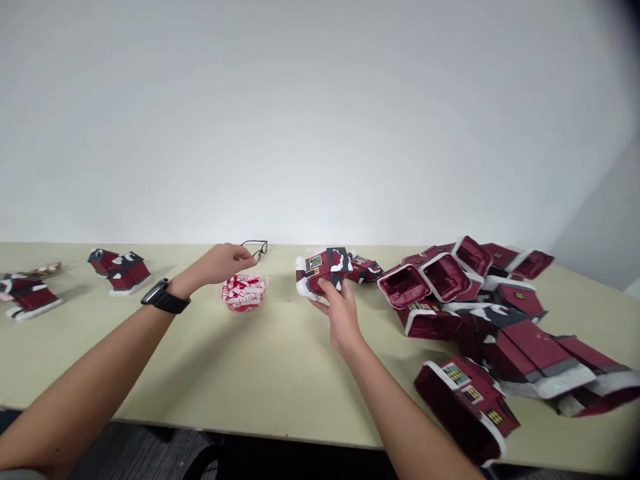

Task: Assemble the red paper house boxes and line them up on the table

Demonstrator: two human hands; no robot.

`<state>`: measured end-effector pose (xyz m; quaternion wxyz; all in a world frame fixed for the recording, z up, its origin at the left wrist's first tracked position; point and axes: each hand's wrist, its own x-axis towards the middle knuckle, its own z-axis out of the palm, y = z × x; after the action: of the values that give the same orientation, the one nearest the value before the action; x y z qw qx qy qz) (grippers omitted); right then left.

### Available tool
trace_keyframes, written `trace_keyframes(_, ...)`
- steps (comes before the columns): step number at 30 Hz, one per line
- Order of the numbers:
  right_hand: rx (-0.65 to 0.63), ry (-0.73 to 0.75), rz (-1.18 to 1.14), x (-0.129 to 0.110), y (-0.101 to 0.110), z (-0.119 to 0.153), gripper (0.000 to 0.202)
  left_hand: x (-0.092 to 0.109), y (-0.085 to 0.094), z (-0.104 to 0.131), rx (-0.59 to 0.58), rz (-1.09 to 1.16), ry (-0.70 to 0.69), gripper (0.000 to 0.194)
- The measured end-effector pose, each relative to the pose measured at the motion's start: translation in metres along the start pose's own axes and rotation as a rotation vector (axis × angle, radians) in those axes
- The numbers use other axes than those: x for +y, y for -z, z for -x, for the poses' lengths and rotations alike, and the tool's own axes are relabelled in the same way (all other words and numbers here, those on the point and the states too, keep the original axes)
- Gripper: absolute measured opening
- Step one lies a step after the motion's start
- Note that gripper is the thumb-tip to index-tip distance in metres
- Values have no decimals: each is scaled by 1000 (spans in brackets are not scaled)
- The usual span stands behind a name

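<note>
My right hand (340,312) grips a small dark-red model house (327,265) with a dark roof and white snow patches. The house is tilted on its side, just over the table. My left hand (225,263), with a black watch on its wrist, hovers above a clear round container (243,293) full of red-and-white pieces. Its fingers are pinched together, and whatever may be between them is too small to make out. Right behind the held house lies another red house (364,268).
A large heap of hollow red model houses (515,333) covers the table's right side. Several houses (129,272) stand at the left. Black-rimmed glasses (260,252) lie behind the container. The pale table (260,387) meets a white wall (320,120).
</note>
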<state>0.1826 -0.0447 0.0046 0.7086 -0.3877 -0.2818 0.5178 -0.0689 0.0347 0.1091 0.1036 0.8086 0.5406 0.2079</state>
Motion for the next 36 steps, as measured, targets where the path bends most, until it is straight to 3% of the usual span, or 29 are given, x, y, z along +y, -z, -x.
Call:
trace_keyframes(4, -10, -49, 58, 1, 0, -1, 43, -42, -3, 0, -171, -211, 30, 41)
trace_keyframes(9, 3, -96, 113, 2, 1, -2, 45, -58, -22, 5, -157, -246, -6, 49)
trace_keyframes(19, -13, -82, 125, 4, 2, -2, 42, -50, -28, -7, -38, -218, 75, 21)
trace_keyframes(24, -2, -95, 130, 4, 2, -2, 41, -50, -25, -9, 8, -264, 84, 21)
trace_keyframes(31, -23, -83, 154, 4, 2, -2, 39, -45, -24, -10, -108, -288, 107, 16)
trace_keyframes(36, -16, -89, 149, 2, 1, -2, 39, -31, -13, -11, 13, -347, 23, 23)
